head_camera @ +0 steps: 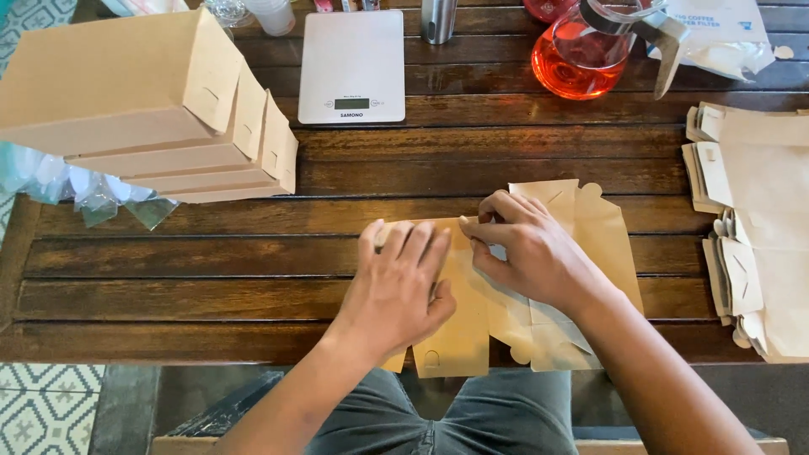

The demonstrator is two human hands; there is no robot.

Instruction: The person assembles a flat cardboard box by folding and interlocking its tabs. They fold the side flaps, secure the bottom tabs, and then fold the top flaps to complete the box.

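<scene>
Both hands pressed one flat kraft box blank [472,324] onto the worktop [211,278] at lower centre of the frame: my left hand [400,282] lay flat, fingers spread; my right hand [531,248] pinched its upper edge. Assembled boxes [143,109] sat upper left.

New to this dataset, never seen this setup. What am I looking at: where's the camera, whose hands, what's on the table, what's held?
There is no machine here: a person works with two bare hands, filmed by one camera worn on their head, looking down. The left hand presses flat on an unfolded brown cardboard box blank lying on a dark wooden table. The right hand pinches a fold of the same blank. At upper left sits a stack of folded boxes; at right, a pile of flat blanks. Farther back are a white kitchen scale and a glass jug of red liquid.
</scene>
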